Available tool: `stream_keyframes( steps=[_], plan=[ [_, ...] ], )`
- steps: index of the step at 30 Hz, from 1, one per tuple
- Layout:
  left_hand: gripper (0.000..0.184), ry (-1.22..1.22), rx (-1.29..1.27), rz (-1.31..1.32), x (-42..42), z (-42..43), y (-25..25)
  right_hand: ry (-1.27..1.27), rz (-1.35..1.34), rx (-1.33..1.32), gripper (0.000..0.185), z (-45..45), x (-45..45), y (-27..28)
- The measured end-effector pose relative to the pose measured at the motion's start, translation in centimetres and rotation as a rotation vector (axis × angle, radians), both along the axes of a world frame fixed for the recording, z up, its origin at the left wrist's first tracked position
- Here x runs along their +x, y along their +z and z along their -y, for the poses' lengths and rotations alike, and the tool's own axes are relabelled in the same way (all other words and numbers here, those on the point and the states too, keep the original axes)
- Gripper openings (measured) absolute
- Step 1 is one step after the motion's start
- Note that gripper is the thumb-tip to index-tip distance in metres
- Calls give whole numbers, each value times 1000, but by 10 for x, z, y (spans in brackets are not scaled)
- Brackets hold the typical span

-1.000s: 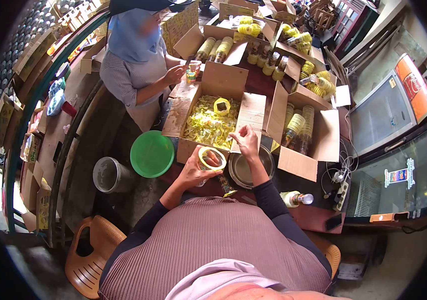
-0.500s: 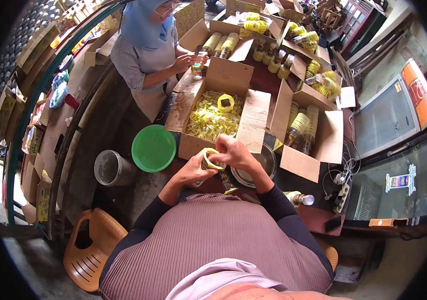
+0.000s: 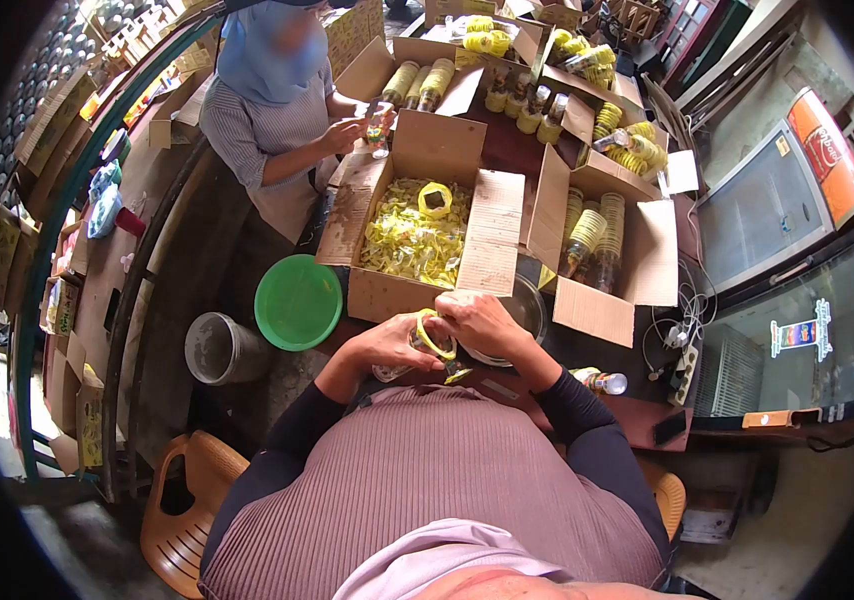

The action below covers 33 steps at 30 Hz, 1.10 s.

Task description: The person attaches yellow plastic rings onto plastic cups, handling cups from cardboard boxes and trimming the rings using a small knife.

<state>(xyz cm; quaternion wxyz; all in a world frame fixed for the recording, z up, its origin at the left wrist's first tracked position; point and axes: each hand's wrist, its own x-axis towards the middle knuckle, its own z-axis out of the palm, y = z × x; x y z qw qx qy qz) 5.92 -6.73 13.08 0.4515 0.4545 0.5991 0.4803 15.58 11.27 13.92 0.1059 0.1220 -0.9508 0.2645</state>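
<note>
Cup [image 3: 435, 337] with a yellow rim sits in the left hand [image 3: 379, 345], in front of the person's tummy and just above the near edge of the surface [image 3: 627, 418]. The cup is tipped so its open top faces up and to the right. The left fingers are curled around its side, open about as wide as the cup. The right hand [image 3: 487, 322] is right by the rim, with its fingers bunched close together. I cannot tell if they pinch the rim or something small.

Just past the hands is a cardboard box [image 3: 397, 296] full of yellow strips [image 3: 409, 245], with a yellow ring [image 3: 434, 200] lying on top. A round metal pan [image 3: 530, 318] is partly hidden behind the right hand. To the left are a green basin [image 3: 299, 302] and a gray bucket [image 3: 215, 350]. To the right, another box [image 3: 595, 312] holds tall stacks of cups [image 3: 587, 232] with yellow rims. A jar [image 3: 599, 381] lies on its side near the right arm. Across the way, a person in a blue scarf [image 3: 269, 145] holds a clear cup [image 3: 378, 125].
</note>
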Motion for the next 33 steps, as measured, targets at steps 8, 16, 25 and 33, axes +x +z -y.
stream_keyframes(
  steps=[8, 16, 25, 33],
  plan=[
    [42, 87, 155, -111, 6, 1, 17, 51, 156, -1133, 31, 10, -3, -32],
    [49, 439, 135, -841, 23, -10, 13, -230, 56, -1549, 23, 20, -21, -34],
    [58, 670, 212, -826, 23, 10, 7, -576, 75, -1247, 22, -63, -45, -84],
    [71, 670, 195, -503, 4, 16, -18, -504, -24, -786, 21, -48, -93, -95]
  ],
)
